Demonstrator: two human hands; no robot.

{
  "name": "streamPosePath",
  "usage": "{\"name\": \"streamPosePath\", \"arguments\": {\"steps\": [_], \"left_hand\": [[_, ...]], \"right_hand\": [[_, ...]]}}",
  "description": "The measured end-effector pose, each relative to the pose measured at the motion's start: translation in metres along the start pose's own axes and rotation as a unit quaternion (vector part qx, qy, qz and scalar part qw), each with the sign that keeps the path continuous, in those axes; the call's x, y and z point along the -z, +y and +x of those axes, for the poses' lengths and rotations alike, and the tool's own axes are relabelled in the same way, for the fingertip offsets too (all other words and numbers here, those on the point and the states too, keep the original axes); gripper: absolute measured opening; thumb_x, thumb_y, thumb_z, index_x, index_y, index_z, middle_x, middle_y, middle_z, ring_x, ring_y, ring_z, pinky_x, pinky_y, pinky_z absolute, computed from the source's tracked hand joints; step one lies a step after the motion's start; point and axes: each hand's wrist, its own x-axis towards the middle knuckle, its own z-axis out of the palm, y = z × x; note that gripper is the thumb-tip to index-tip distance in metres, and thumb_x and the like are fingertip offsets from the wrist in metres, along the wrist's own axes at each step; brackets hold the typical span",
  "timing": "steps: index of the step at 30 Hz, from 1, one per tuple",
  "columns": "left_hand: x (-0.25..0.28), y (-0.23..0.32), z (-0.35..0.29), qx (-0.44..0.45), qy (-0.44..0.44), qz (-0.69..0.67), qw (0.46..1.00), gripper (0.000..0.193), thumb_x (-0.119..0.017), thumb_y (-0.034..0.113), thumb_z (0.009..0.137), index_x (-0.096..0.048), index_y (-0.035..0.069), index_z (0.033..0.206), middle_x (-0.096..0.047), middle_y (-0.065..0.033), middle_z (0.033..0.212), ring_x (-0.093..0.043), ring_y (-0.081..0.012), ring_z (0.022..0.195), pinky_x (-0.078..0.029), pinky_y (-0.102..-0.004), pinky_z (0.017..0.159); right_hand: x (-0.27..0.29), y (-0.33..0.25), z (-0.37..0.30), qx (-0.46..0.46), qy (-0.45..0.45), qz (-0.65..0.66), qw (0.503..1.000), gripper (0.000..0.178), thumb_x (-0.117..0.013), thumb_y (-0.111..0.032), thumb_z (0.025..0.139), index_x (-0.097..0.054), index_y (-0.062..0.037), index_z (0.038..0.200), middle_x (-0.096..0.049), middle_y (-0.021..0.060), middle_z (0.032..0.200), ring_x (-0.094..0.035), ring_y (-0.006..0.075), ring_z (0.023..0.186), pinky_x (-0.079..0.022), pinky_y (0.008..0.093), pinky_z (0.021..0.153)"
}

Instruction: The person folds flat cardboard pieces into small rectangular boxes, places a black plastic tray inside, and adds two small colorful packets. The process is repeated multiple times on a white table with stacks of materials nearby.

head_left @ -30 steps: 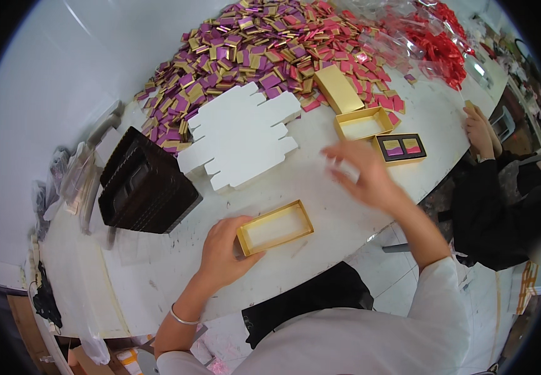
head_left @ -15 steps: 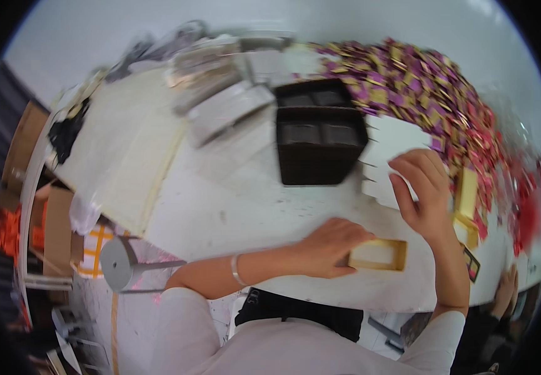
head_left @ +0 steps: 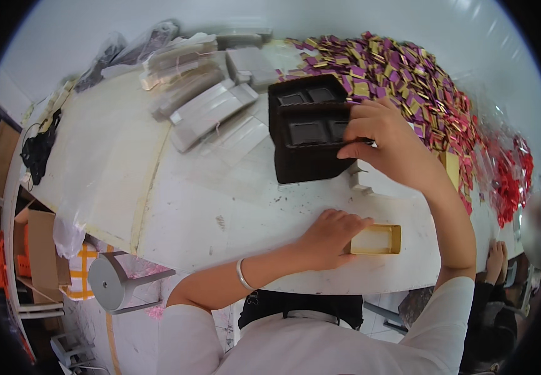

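Note:
My left hand (head_left: 332, 240) is closed on the left end of a small open gold box (head_left: 377, 250), which lies on the table before me. Thumb and fingers grip it from the side, and its pale inside shows. Farther off, my right hand (head_left: 386, 140) pinches the right edge of the top dark brown plastic tray (head_left: 308, 132) on a stack. This tray has square hollows, and my fingers cover its right end. A second stack of dark trays (head_left: 308, 90) stands just behind it. White card pieces (head_left: 361, 178) lie partly hidden under my right wrist.
Small purple and gold packets (head_left: 402, 78) are heaped at the back right, with red wrapped pieces (head_left: 511, 181) beyond. Clear plastic boxes (head_left: 214, 112) lie at the back left. A grey stool (head_left: 111, 282) stands left of the table. Another person's hand (head_left: 495, 259) rests at the right edge.
My right hand has moved left from above the white card to the dark tray stack and taken hold of the top tray's edge. My left hand keeps its grip on the gold box.

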Motion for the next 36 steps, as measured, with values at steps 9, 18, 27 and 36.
{"name": "streamPosePath", "arguments": {"steps": [9, 18, 27, 36], "left_hand": [[0.007, 0.003, 0.001, 0.024, 0.023, 0.052, 0.998, 0.078, -0.077, 0.023, 0.070, -0.039, 0.011, 0.138, -0.057, -0.0114, 0.115, -0.048, -0.0313, 0.110, -0.033, -0.0444, 0.100], [0.005, 0.006, 0.005, 0.042, 0.025, 0.042, 0.998, 0.086, -0.080, 0.017, 0.069, -0.035, 0.010, 0.141, -0.057, -0.0132, 0.109, -0.054, -0.0293, 0.098, -0.042, -0.0398, 0.089], [0.011, 0.003, 0.005, 0.040, -0.016, 0.014, 0.999, 0.079, -0.077, 0.015, 0.072, -0.037, 0.012, 0.139, -0.057, -0.0117, 0.115, -0.052, -0.0307, 0.105, -0.039, -0.0410, 0.096], [0.011, 0.007, 0.004, 0.036, -0.024, 0.016, 0.999, 0.064, -0.077, 0.016, 0.070, -0.047, 0.011, 0.127, -0.055, -0.0075, 0.121, -0.052, -0.0294, 0.106, -0.038, -0.0405, 0.096]], "right_hand": [[0.036, -0.007, -0.047, -0.178, 0.299, 0.316, 0.883, 0.024, -0.048, -0.024, 0.100, -0.059, -0.0023, 0.097, -0.061, 0.0001, 0.091, -0.052, 0.0075, 0.085, -0.042, 0.0230, 0.074], [-0.023, -0.016, -0.202, -0.372, -0.077, 0.333, 0.863, 0.043, -0.062, -0.035, 0.090, -0.059, -0.0055, 0.121, -0.057, 0.0109, 0.086, -0.054, 0.0181, 0.075, -0.045, 0.0332, 0.070], [-0.033, -0.029, -0.179, -0.306, -0.162, 0.083, 0.935, 0.027, -0.052, -0.030, 0.095, -0.064, -0.0107, 0.109, -0.051, 0.0140, 0.091, -0.058, 0.0335, 0.072, -0.047, 0.0415, 0.066], [-0.037, -0.033, -0.186, -0.283, -0.163, 0.090, 0.941, 0.029, -0.060, -0.018, 0.089, -0.057, -0.0120, 0.118, -0.054, 0.0125, 0.104, -0.061, 0.0331, 0.073, -0.049, 0.0390, 0.066]]}}
